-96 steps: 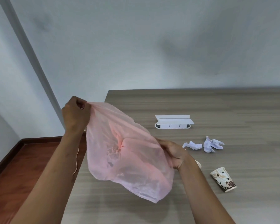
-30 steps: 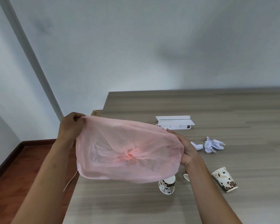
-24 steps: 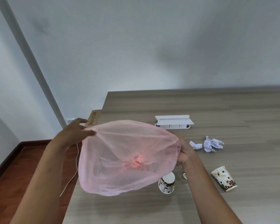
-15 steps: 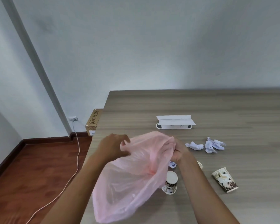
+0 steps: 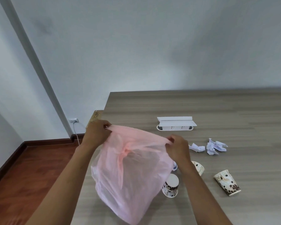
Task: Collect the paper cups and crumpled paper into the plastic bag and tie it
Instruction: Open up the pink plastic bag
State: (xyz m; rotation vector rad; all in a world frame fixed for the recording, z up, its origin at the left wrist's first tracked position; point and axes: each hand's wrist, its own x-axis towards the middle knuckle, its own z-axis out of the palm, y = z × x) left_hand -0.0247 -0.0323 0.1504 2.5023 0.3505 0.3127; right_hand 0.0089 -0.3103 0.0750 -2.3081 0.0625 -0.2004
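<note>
Grey wood-grain table [image 5: 217, 108] against pale wall, red-brown floor at left. Translucent pink plastic bag [image 5: 130, 172] hangs over table's near-left edge, limp, knotted inside. Left hand [image 5: 96, 133] and right hand [image 5: 177, 148] pinch its rim.

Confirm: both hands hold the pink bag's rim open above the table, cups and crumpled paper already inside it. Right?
Not quite. In the head view the left hand and right hand do hold the pink bag by its rim, but the paper cups and crumpled paper are out on the table, not inside the bag.
</note>
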